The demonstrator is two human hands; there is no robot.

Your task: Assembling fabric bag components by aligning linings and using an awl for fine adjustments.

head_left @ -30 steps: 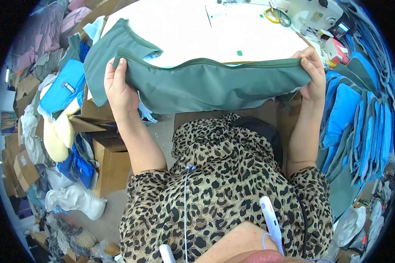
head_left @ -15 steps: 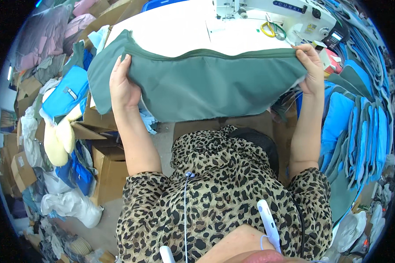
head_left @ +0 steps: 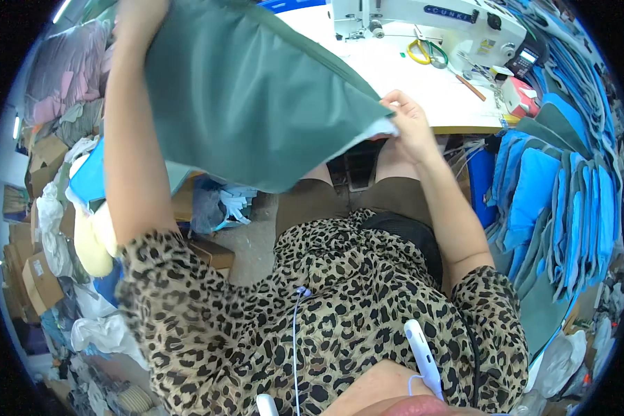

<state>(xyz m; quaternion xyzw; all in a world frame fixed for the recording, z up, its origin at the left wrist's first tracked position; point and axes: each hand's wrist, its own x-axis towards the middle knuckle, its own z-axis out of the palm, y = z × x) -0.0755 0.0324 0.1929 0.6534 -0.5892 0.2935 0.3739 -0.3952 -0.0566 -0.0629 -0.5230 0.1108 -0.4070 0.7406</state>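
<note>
My left hand [head_left: 142, 15] is blurred and cut off by the upper edge of the view, beside the raised end of the green fabric panel [head_left: 236, 90]; its fingertips are out of sight, so I cannot tell whether they are closed on the cloth. My right hand [head_left: 410, 126] pinches the panel's lower right corner between thumb and fingers.

The panel hangs in the air over my lap and the near side of the tabletop [head_left: 433, 90], its long axis slanting from the upper left down to my right hand. A narrow darker band runs along its upper right edge, too soft to make out in detail; the lower edge shows a pale underside near my right fingers. The far end is cropped, and the cloth hides much of the tabletop's left part.

Beyond it stands a white sewing machine [head_left: 437, 28], its top partly out of view. In front of that lie scissors [head_left: 430, 54] with yellow and green handles, and nearer, a brown stick [head_left: 470, 87] beside a pink box [head_left: 520, 97]. To my right hang layered blue and green fabric pieces [head_left: 537, 197]. On the left my forearm partly covers a blue cloth piece [head_left: 89, 177].
</note>
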